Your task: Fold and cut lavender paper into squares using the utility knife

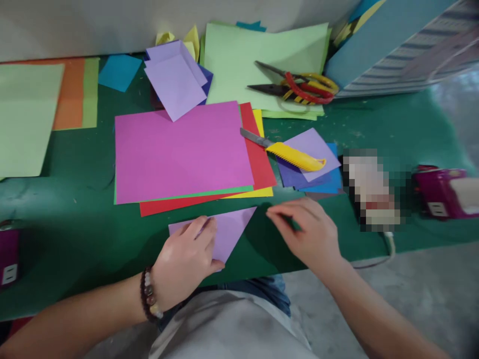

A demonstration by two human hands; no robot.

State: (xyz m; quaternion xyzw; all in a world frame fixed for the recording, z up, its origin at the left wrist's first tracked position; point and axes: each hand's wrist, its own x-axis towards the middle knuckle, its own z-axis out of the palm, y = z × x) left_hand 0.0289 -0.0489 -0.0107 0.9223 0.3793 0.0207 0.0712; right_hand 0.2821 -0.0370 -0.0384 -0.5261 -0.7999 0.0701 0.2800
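A light purple sheet of paper (pixel 232 228), folded to a triangular shape, lies near the table's front edge. My left hand (pixel 189 254) rests over its left part with bent fingers and holds it down, the thumb at the lower edge. The hand hides that part of the sheet. To the right of the paper's pointed corner, and apart from it, is my right hand (pixel 309 229). Its thumb and forefinger are pinched together, with nothing visible between them. Just beyond both hands lies a stack of large sheets, a magenta sheet (pixel 183 154) on top.
A yellow-handled knife (pixel 295 155), blade out, lies across the stack and small purple and blue squares. Red-and-yellow scissors (pixel 303 89) rest on pale green sheets (pixel 239 60). A phone-like pixelated object (pixel 370 189) with a cable lies right. Purple boxes (pixel 441 194) stand at both sides.
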